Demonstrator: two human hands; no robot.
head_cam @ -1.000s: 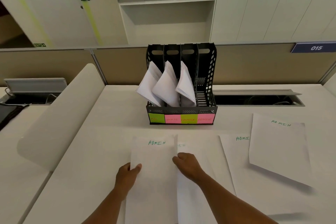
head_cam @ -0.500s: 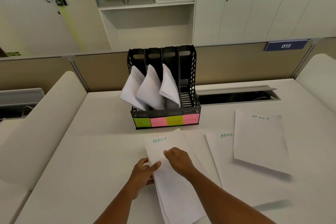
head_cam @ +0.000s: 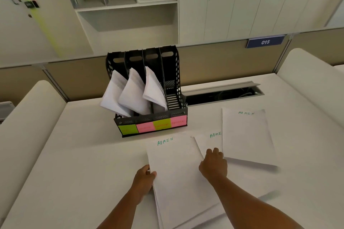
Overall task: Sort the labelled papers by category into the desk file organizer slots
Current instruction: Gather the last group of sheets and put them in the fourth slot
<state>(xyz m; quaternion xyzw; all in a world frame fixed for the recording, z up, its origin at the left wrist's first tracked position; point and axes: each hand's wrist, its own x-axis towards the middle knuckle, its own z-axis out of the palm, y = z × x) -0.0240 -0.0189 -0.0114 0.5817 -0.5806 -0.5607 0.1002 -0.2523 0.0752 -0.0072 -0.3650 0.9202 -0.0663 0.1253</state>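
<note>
Reaching right for the next ADMIN sheet, with the near stack held down on the left.

The left hand (head_cam: pixel 144 179) grips the left edge of the near paper stack (head_cam: pixel 178 178), thumb on top, as it did a second ago; the right hand (head_cam: pixel 214 165) has left that stack and now lies with fingers (head_cam: pixel 215 151) spread and released on the middle sheet (head_cam: pixel 209 143), half tucked under the far-right sheet (head_cam: pixel 245 135). All three read ADMIN, so I judge gathering comes next, then the organizer (head_cam: pixel 149 98), whose three left slots hold papers while the right, pink-tagged slot (head_cam: pixel 174 98) is bare. Everything rests on the white bench (head_cam: pixel 83 154); beyond are a cable trough (head_cam: pixel 223 94), a tan partition (head_cam: pixel 214 61) with a blue 015 sign (head_cam: pixel 265 42), and white cupboards (head_cam: pixel 242 2).
</note>
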